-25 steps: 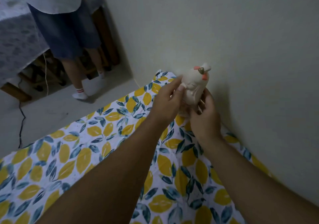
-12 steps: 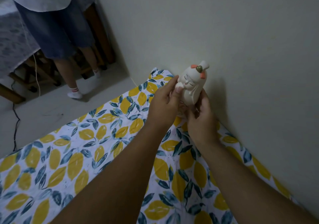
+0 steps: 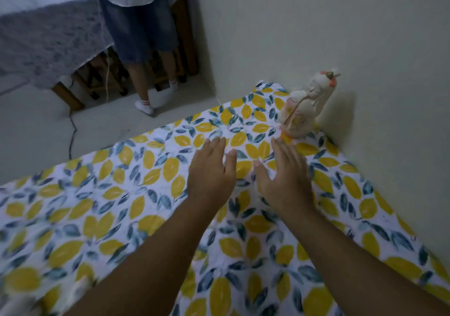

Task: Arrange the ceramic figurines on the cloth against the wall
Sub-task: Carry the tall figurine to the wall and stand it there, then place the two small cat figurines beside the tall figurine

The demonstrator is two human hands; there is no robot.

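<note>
Both hands, the left hand [image 3: 211,169] and right hand [image 3: 283,174], hover flat, spread and empty over the cloth [image 3: 121,194], while the upright figurine [image 3: 302,111] stands ahead-right against the wall [image 3: 365,48], nearer the right hand.

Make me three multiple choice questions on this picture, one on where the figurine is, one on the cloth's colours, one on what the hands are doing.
1. Where is the figurine?
A. on the cloth by the wall
B. on the bare floor
C. in a hand

2. What print is on the cloth?
A. red stripes
B. yellow and blue leaves
C. plain green

3. What do the left hand and right hand hold?
A. the figurine
B. a cloth corner
C. nothing, both open

Answers: 1 A, it stands upright at the wall's foot. 2 B, leaves cover the white cloth. 3 C, fingers are spread, short of the figurine.
</note>
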